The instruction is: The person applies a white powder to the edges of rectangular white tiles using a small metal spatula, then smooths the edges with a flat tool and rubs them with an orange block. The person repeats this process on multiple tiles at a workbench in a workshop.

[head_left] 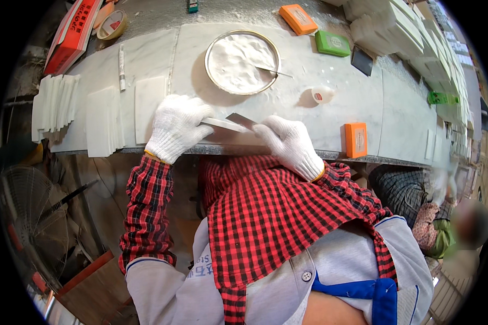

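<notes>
My left hand (176, 127), in a white knit glove, is closed on one end of a narrow white stone tile (225, 125), held nearly edge-on over the table's near edge. My right hand (288, 142), gloved the same way, pinches a thin dark metal scraper blade (242, 118) at the tile's other end. Its fingertips are close to the tile; whether they touch it I cannot tell. Beyond my hands stands a round metal bowl (207, 65) of white powder (238, 60), with a thin metal tool (274, 71) resting in it.
White tiles (104, 122) lie stacked at left, more (54, 105) stand beside them. Orange box (356, 140), green box (332, 43), small white cup (322, 95) and dark flat block (361, 60) are on the marble table (309, 116). A fan (35, 211) stands lower left; another person (431, 222) sits at right.
</notes>
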### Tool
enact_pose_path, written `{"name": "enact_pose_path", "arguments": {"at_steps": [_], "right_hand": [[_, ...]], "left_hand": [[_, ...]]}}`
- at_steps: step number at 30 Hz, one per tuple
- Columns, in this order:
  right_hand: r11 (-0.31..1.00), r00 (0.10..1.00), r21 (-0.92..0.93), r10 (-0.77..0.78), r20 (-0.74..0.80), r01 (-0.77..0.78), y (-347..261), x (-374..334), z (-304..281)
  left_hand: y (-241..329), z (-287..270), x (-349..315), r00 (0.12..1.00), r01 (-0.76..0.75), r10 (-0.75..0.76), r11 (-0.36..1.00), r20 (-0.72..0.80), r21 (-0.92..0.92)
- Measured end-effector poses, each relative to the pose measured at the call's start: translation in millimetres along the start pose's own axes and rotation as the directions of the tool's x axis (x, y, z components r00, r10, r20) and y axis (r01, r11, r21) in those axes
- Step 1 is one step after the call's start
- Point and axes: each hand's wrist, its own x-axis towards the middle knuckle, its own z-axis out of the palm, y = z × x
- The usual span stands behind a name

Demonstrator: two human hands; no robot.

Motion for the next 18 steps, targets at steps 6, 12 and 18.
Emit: {"name": "enact_pose_path", "arguments": {"at_steps": [6,12,18], "right_hand": [[0.996,0.998,0.078,0.046,-0.039,-0.043,-9.2,-5.7,14.8],[0.971,0.982,0.227,0.110,-0.156,-0.072,-21.5,-7.6,23.8],[0.825,0.907,0.465,0.410,-0.098,-0.322,-21.7,-8.2,11.5]], "left_hand": [[-1.7,1.9,1.7,0.999,-0.018,0.018,1.000,-0.028,-0.007],[-4.6,5.6,2.5,0.999,-0.019,0.019,1.000,-0.025,-0.002],[-7.4,9.1,1.9,0.999,-0.033,0.033,0.999,-0.037,0.007]]}}
